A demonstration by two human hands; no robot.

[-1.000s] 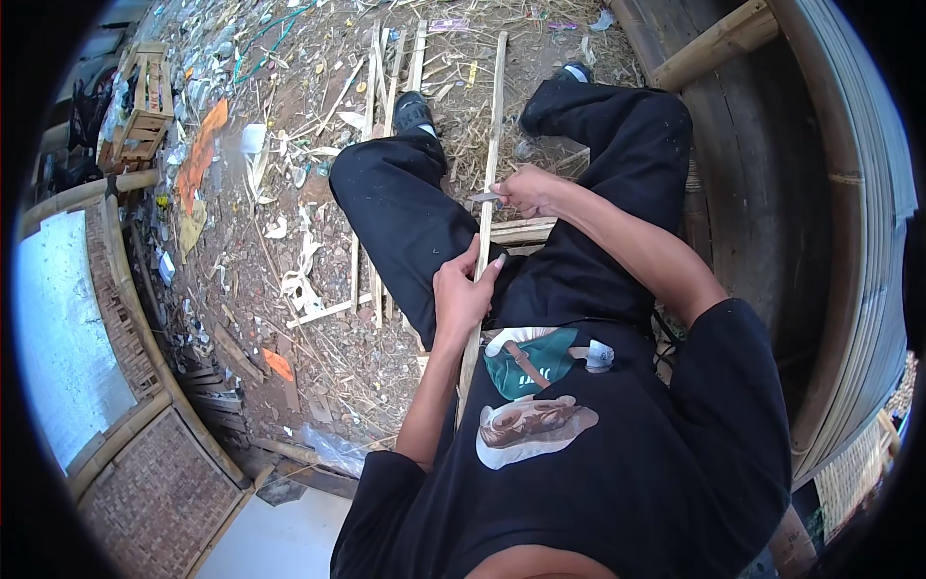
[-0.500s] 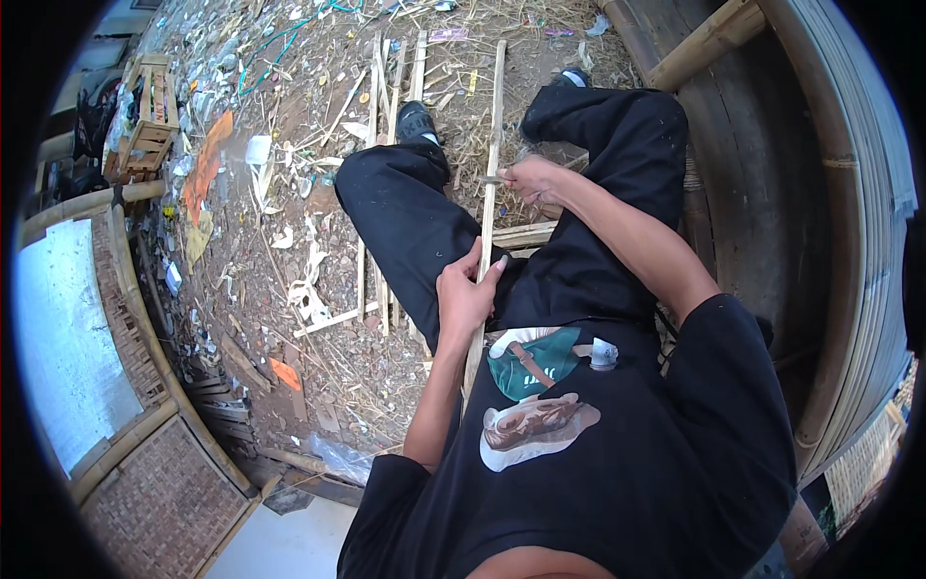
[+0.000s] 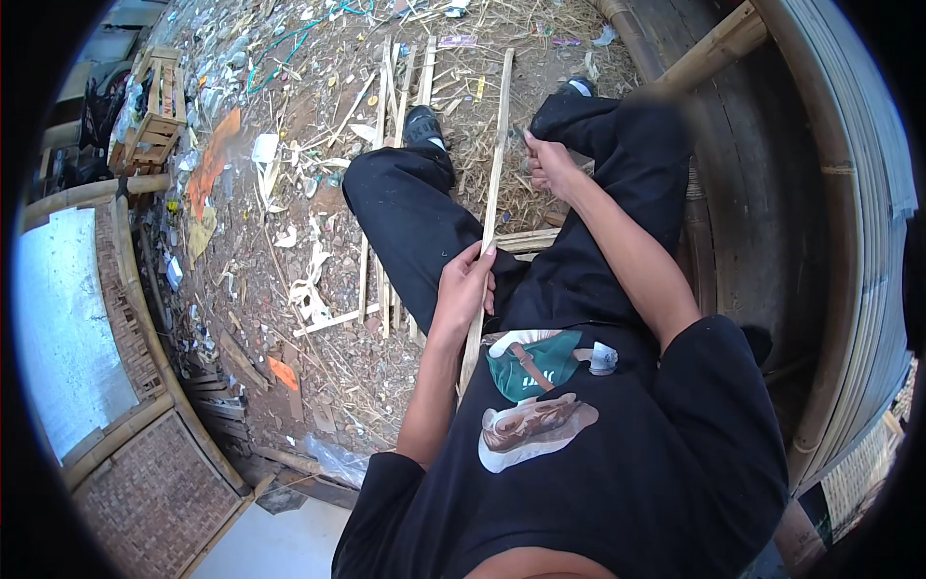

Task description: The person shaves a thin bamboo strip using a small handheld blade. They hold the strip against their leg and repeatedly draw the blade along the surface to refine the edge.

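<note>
A long, pale bamboo strip (image 3: 498, 164) slants between my knees, its far end beyond my feet and its near end against my shirt. My left hand (image 3: 465, 289) is closed round it near my lap, thumb on top. Farther along and just right of the strip, my right hand (image 3: 554, 168) is a closed fist. A small dark blade (image 3: 521, 135), apparently a knife, pokes out of it toward the strip; its handle is hidden in my fingers. Whether the blade touches the strip I cannot tell.
Several more bamboo strips (image 3: 382, 106) lie on the littered ground beyond and beside my left leg. A wooden crate (image 3: 154, 125) stands at the far left. Woven bamboo panels (image 3: 159, 487) edge the left side; a bamboo frame (image 3: 849, 241) rises on the right.
My right hand with the knife has moved away from me along the strip and slightly right. The left hand keeps its hold, its fingers slightly shifted.
</note>
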